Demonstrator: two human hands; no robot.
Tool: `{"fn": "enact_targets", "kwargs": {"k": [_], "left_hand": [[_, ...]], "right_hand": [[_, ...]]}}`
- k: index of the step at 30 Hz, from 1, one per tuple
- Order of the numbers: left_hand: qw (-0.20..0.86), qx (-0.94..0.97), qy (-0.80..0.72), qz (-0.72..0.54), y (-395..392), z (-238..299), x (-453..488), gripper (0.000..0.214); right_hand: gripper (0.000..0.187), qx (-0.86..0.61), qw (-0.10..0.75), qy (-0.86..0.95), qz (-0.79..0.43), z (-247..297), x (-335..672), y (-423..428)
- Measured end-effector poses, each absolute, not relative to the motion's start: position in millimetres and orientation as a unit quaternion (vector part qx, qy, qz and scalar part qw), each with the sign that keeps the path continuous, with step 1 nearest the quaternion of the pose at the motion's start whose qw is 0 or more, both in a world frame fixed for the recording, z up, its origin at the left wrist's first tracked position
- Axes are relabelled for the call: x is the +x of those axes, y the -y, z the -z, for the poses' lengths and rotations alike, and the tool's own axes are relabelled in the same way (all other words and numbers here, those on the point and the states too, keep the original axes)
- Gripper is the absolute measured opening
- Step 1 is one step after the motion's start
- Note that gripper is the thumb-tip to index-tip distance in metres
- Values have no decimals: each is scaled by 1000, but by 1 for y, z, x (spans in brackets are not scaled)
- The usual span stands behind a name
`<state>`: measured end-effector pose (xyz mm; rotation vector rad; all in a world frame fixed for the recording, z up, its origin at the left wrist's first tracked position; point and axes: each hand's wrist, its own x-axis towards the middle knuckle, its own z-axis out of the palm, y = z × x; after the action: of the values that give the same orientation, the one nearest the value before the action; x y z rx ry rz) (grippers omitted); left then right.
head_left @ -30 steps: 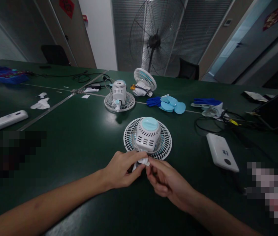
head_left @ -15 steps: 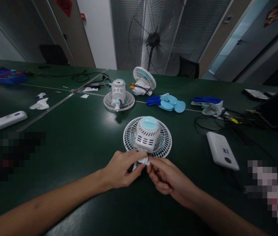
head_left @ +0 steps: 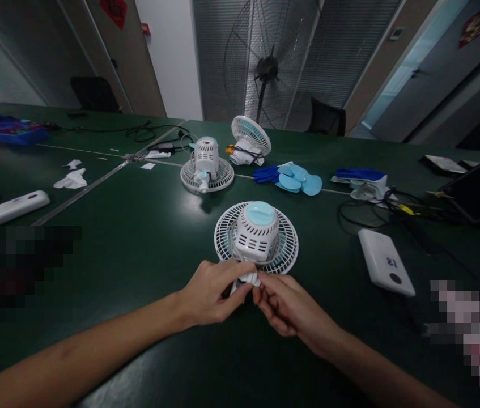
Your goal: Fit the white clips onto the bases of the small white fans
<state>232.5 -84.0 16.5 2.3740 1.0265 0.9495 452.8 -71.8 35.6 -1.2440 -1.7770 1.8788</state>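
A small white fan [head_left: 257,233] with a light-blue cap lies grille-down on the dark green table [head_left: 137,226] in front of me. Its white clip base [head_left: 249,278] points toward me. My left hand [head_left: 209,292] is closed, pinching that clip base from the left. My right hand [head_left: 284,303] pinches the same piece from the right, fingers curled. Both hands rest close to the tabletop and meet at the clip.
Two more small fans [head_left: 207,166] [head_left: 249,141] sit farther back. Light-blue fan blades [head_left: 297,180] and blue gloves [head_left: 356,174] lie to the right of them. A white power bank [head_left: 386,262] and black cables [head_left: 367,212] are at right. A big floor fan [head_left: 267,62] stands behind the table.
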Motion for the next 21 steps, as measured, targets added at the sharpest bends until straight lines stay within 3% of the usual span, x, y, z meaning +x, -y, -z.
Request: {"fn": "enact_targets", "kwargs": {"k": [3,6,8,11,13,15,19,21], "left_hand": [[194,845,-370,-333,84,-18,233,29],[194,845,-368,-335,84,-18,233,31],[198,846,-369,-331,84,-18,233,30],[197,848,-371,-324,84,-18,232,29],[196,848,-372,-324,84,-17,232,30],[197,847,-372,-325,84,-17,232,31],[196,845,-369,-333,84,-16,232,33],[194,846,-369,-333,84,-16,232,32]], "right_hand": [[37,-422,206,774,-425,-34,459,69],[37,-385,228,856,-260,-28,465,67],[39,-391,221,838,-310,-26,464,67],[49,-437,187,705,-527,-29,456,70],[52,-452,166,634,-605,-32,454,71],[46,-448,189,667,-565,-32,455,71],[31,-402,243,820,-326,-28,461,69],[31,-396,231,826,-328,-28,461,70]]}}
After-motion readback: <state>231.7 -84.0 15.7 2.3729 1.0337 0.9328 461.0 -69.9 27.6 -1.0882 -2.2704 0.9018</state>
